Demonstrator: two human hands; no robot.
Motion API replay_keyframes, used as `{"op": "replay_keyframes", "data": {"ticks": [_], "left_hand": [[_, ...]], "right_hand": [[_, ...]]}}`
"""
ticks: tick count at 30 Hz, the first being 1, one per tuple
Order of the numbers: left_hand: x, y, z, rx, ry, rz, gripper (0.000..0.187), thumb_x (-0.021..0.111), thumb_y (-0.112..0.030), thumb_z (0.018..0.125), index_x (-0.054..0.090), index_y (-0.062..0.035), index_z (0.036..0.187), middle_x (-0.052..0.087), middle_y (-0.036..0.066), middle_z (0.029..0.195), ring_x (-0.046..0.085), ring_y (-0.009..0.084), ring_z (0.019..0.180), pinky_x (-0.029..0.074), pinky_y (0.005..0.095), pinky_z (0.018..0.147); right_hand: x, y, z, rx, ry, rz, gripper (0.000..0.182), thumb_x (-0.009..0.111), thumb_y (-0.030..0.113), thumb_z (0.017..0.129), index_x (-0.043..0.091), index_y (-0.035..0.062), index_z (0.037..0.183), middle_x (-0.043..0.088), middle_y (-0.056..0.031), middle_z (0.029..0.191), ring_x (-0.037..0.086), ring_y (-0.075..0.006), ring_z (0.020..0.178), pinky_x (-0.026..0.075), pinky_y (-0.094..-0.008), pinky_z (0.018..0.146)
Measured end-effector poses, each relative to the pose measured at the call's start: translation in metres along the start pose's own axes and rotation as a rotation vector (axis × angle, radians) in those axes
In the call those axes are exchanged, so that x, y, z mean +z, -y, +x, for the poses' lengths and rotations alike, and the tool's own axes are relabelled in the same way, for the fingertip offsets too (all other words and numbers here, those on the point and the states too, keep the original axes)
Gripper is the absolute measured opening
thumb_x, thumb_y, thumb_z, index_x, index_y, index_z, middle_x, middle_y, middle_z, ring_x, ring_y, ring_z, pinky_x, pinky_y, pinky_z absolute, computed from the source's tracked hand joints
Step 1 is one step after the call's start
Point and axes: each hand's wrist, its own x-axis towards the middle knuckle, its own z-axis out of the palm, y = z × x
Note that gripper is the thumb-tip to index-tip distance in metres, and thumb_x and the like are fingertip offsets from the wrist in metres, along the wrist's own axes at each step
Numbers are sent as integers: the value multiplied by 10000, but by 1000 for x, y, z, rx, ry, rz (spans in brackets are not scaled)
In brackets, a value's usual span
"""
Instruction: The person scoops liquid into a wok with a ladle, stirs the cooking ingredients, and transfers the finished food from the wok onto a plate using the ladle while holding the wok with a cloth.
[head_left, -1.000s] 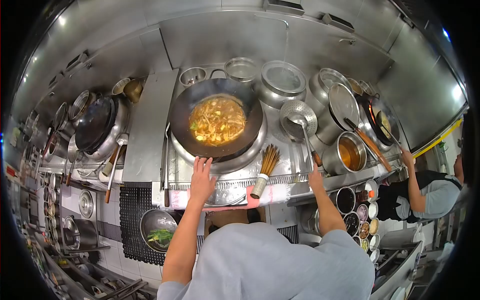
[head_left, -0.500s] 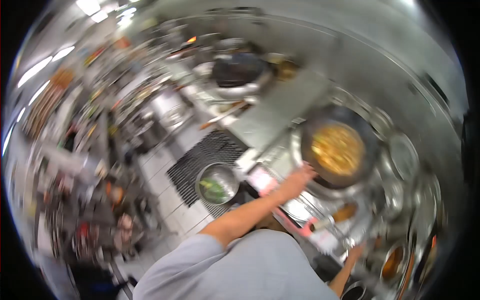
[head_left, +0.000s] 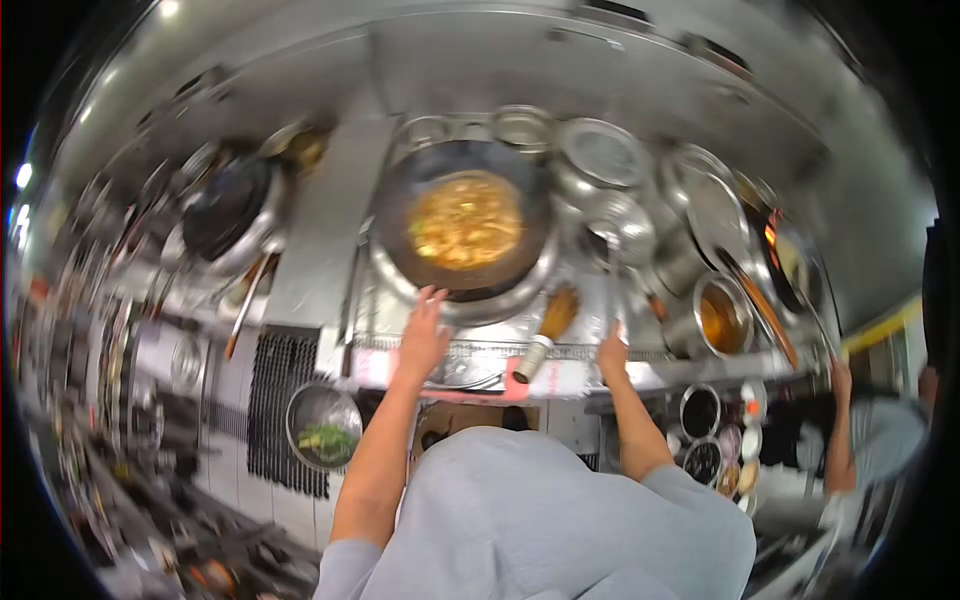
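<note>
My left hand (head_left: 425, 335) reaches to the front edge of a large dark wok (head_left: 400, 225), its fingers stretched forward at the near rim. Inside the wok lies a yellow-orange food in sauce (head_left: 467, 222). My right hand (head_left: 612, 352) is closed around the long handle of a ladle (head_left: 613, 285), whose far end overlaps a round metal strainer (head_left: 630, 222). Between my hands, a brown bristle brush (head_left: 550, 325) with a pale handle rests on the stove's front.
Metal pots (head_left: 600, 155) line the back. A pot of orange liquid (head_left: 720, 318) stands at right, near seasoning containers (head_left: 703, 460). Left are a second wok (head_left: 228, 210) and a bowl of greens (head_left: 325, 425) over a black mat. Another person's arm (head_left: 842, 430) is far right.
My view has swung to the right and now faces the stove. My right hand has come up to the stove's front edge with the ladle; my left stays by the wok's rim.
</note>
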Motion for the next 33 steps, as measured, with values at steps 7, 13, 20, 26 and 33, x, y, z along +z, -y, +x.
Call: {"op": "replay_keyframes", "data": {"ticks": [7, 13, 20, 26, 33], "left_hand": [[2, -5, -1, 22, -23, 86, 671, 659, -22, 769, 395, -76, 1384, 321, 159, 1472, 474, 403, 1205, 426, 436, 986], [2, 2, -2, 30, -18, 120, 678, 658, -39, 781, 386, -117, 1397, 327, 141, 1461, 468, 383, 1234, 439, 440, 983], [-4, 4, -1, -5, 50, 82, 716, 690, -30, 757, 378, -98, 1397, 320, 182, 1456, 431, 410, 1271, 421, 435, 1009], [-6, -2, 0, -13, 78, 83, 710, 687, -26, 761, 373, -92, 1394, 300, 191, 1465, 417, 422, 1280, 416, 430, 1016], [0, 2, -2, 18, 51, 103, 693, 669, -40, 784, 364, -91, 1405, 302, 165, 1477, 446, 408, 1251, 429, 442, 994]], "right_hand": [[-29, 20, -10, 1, 52, 86, 659, 535, 143, 861, 233, 86, 1444, 631, -321, 945, 628, -459, 908, 479, -521, 806], [-35, 12, -10, -42, 36, 291, 597, 568, 173, 864, 352, 78, 1412, 651, -272, 975, 664, -383, 755, 533, -454, 575], [-78, 26, -77, 71, 377, 990, 541, 579, 162, 914, 352, 135, 1404, 538, -49, 697, 491, -136, 446, 418, -317, 380], [-78, 55, -90, 253, 498, 1373, 312, 560, 132, 938, 383, 137, 1194, 434, 22, 650, 389, -58, 435, 349, -245, 358], [-4, 13, -27, -32, 60, 734, 427, 553, 216, 932, 394, 118, 1317, 616, -127, 846, 591, -267, 678, 498, -386, 600]]}}
